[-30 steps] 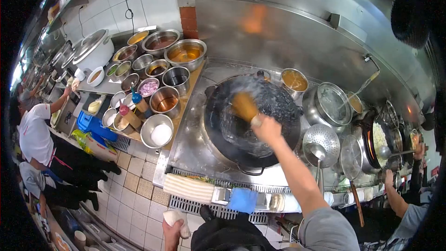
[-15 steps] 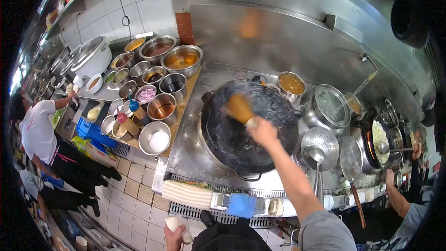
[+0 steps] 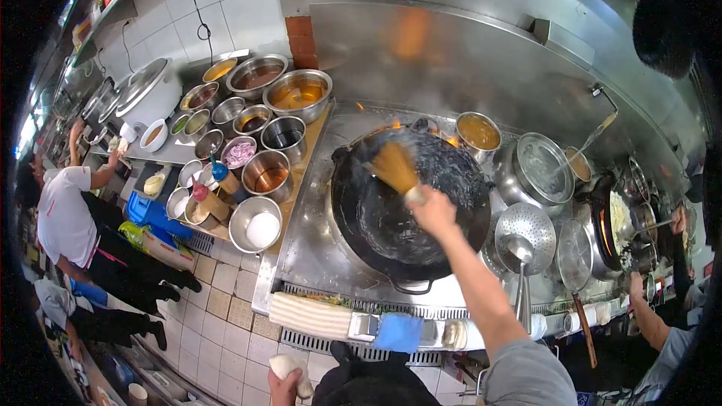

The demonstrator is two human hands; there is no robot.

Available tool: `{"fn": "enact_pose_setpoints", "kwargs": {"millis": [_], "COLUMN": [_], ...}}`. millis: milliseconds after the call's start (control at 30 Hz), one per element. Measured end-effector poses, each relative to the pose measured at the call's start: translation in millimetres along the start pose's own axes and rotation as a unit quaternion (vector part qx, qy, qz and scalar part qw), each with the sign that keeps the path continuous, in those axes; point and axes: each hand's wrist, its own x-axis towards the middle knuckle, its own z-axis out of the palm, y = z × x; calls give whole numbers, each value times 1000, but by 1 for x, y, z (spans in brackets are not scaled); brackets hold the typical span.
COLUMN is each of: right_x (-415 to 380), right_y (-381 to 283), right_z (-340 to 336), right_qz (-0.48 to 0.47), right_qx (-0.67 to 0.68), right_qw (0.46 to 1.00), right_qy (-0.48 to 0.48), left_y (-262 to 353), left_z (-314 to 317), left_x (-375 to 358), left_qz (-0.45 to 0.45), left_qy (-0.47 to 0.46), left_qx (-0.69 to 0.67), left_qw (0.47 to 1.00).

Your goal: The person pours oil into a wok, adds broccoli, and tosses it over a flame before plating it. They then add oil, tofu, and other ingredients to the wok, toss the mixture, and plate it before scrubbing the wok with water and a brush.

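My right hand (image 3: 434,213) grips a wok brush (image 3: 395,167) by its handle end. The brush's straw-coloured bristles, blurred by motion, reach into the upper left of a large black wok (image 3: 376,256). Water and steam swirl inside the wok, and small flames show behind its back rim. Down at the bottom edge, my left hand (image 3: 283,387) is closed around a folded white cloth (image 3: 289,368), away from the stove.
Bowls of sauces and seasonings, such as sliced onion (image 3: 239,154), crowd the left counter. A perforated skimmer (image 3: 525,237), a lidded pot (image 3: 543,169) and a strainer (image 3: 574,256) stand on the right. Beyond them a co-worker's hand (image 3: 679,219) works over another wok. Other people stand at left.
The brush and my right hand have shifted slightly right and down, along with the view. Flames now show behind the wok's rim. My left hand still holds the cloth.
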Motion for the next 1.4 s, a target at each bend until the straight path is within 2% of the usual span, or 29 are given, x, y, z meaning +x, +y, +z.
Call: {"fn": "enact_pose_setpoints", "kwargs": {"millis": [67, 200, 267, 333, 367, 400, 433, 467, 500, 533, 600, 633, 667, 700, 733, 767, 800, 833, 867, 933, 1000, 1100, 1167, 1200, 1233, 1267, 1300, 1333, 1400], "right_x": [-44, -106, -77, -24, -14, -8, -18, -39, -62, -88, -100, -124, -127, -104, -80, 5, 20, 61, 25, 50, -27, -99, -91, -64, -25, -1, 24, 5, -20], "right_y": [-12, -36, -42, -54, -59, -59, -44, -41, -32, -45, 9, -43, -74, -35, -36, 67, 10, 32, -61, 10, -5, -19, 21, 54, 54, 18, 7, -38, -36], "right_z": [17, -42, -48, -21, -15, -4, 22, 26, 22, -6, -35, -82, -103, -94, -88, -29, -48, -40, -73, -29, -17, -37, -43, -37, -33, -34, -31, -45, -21], "right_qz": [-50, -49, -71, 3, 33, 63, 54, -52, -88, -61, -172, -229, -63, -149, -153, -60, 18, 10, 119, -1, -127, -106, -114, -223, -232, -42, 17, 10, -9], "right_qx": [76, 0, -58, 0, 114, 224, 228, 181, 118, 76, 56, -127, -223, -165, -236, -177, -149, -188, -140, -68, -165, -240, -308, -278, -293, -256, -157, -122, -132], "right_qw": [994, 978, 982, 997, 990, 967, 970, 981, 987, 988, 960, 947, 945, 954, 946, 975, 975, 973, 964, 984, 973, 951, 934, 934, 927, 965, 985, 992, 991], "right_qy": [-58, -204, -166, -74, -82, -101, -70, -53, -59, -122, -215, -184, -230, -199, -161, -117, -164, -135, -193, -162, -101, -165, -140, -26, -30, -44, -68, -38, -34], "left_y": [-4, -19, -17, -5, -29, -24, -15, -26, -5, -11, -11, -17, -25, -29, -26, -21, -16, -20, -27, -29, -27, -18, -26, -28, -37, -45, -38, -25, -18], "left_z": [-7, -32, -42, -47, -57, -56, -56, -57, -52, -54, -58, -59, -60, -62, -58, -53, -48, -41, -37, -29, -25, -32, -40, -42, -43, -43, -40, -31, -18], "left_x": [6, 3, 7, 7, 23, 26, 29, 38, 32, 34, 29, 30, 32, 33, 33, 35, 36, 44, 57, 65, 64, 44, 31, 26, 27, 28, 25, 21, 11], "left_qz": [10, 47, 37, 4, 29, 6, -20, -2, -15, 15, 21, 27, 33, 37, 33, 30, 28, 30, 48, 68, 62, 55, 50, 39, 37, 37, 45, 53, 31], "left_qy": [-32, 25, 40, 18, -9, -14, -20, -27, -22, -18, 4, 29, 25, 17, 20, 2, -21, -23, -43, -66, -71, -53, -15, -17, -1, 10, 0, -11, -56], "left_qx": [1, -57, -79, 18, -47, -12, 23, -11, -24, -11, -9, -22, -18, -7, 15, 5, -6, -6, 24, 55, 34, -28, -101, -125, -101, -71, -66, -64, -51], "left_qw": [999, 997, 995, 1000, 998, 1000, 999, 1000, 999, 1000, 1000, 999, 999, 999, 999, 1000, 999, 999, 998, 994, 995, 997, 994, 991, 994, 997, 997, 996, 997]}}
